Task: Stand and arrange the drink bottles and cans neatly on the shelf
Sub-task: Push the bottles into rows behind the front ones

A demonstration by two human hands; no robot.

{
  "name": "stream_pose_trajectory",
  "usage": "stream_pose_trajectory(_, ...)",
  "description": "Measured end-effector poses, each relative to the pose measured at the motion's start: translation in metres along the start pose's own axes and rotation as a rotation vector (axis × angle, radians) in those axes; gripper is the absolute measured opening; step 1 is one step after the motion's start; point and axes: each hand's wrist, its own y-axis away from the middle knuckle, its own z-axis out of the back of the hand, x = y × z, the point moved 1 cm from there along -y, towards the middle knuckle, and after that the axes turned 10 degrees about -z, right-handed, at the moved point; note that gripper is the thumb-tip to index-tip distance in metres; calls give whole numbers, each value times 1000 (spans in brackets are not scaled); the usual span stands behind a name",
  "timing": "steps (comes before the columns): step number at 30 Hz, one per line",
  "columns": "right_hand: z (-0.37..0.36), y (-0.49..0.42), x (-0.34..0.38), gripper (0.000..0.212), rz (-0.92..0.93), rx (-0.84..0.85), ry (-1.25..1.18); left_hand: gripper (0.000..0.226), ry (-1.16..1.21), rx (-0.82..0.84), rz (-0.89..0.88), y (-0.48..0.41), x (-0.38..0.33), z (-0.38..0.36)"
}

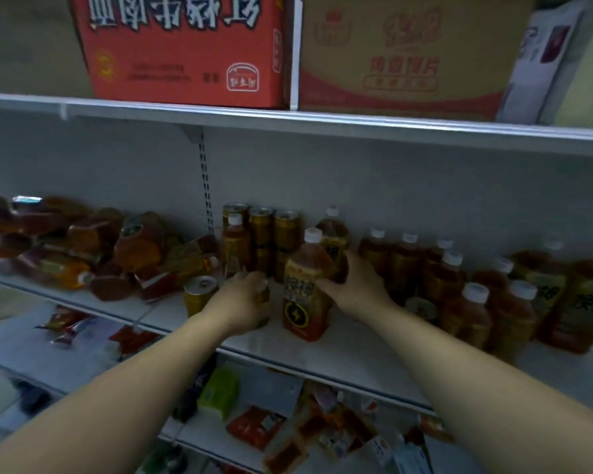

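Two hands are working side by side near the front edge of the shelf (322,357), each on its own drink. The right hand (353,289) is wrapping the upper body of a standing yellow-labelled bottle (305,285), thumb on the label and fingers round the back, probably steadying it upright so it can be slid into line. The left hand (243,302) is closing over a small can (262,295) that is mostly hidden beneath it; I cannot tell how firmly it is gripping. Another gold can (199,294) is standing just to the left of that hand. Three tall cans (261,230) are standing in a row along the back edge, with a bottle in front of them. Towards the right end, capped bottles (469,302) are standing in loose ranks, while towards the left end tipped bottles (62,241) are lying in a heap, so much of the sorting looks undone.
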Motion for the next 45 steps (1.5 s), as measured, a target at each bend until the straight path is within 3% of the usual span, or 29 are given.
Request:
stream_pose_trajectory(3, -36, -19, 14, 113, -61, -29, -42, 70, -143, 92, -80, -18, 31, -1)
stream_pose_trajectory(7, -53, -21, 18, 76, -157, -63, -213, 78, -196, 192, -173, -40, 59, -18)
stream_pose_trajectory(10, -52, -9, 19, 71, -159, -84, -230, 68, -251, 255, -256, -45, 68, -28)
stream_pose_trajectory(16, -28, 44, 8, 62, -169, -131, -240, 71, -302, 134, -303, -37, 51, -30)
stream_pose_trajectory(21, 6, 104, -21, 65, -237, -314, -333, 69, -193, 162, -487, -24, -3, -57)
stream_pose_trajectory(26, 56, 153, -75, 79, -338, -459, -365, 71, -100, 371, -382, -14, -49, -112)
stream_pose_trajectory(32, 125, 179, -141, 74, -411, -547, -367, 73, -138, 479, -277, -10, -122, -168)
stream_pose_trajectory(36, 167, 168, -182, 70, -398, -584, -410, 76, -177, 406, -174, -12, -161, -194)
stream_pose_trajectory(40, 197, 145, -223, 58, -326, -500, -389, 84, -260, 328, -95, -11, -180, -216)
stream_pose_trajectory(45, 228, 98, -261, 83, -267, -299, -209, 81, -385, 199, -125, -5, -177, -228)
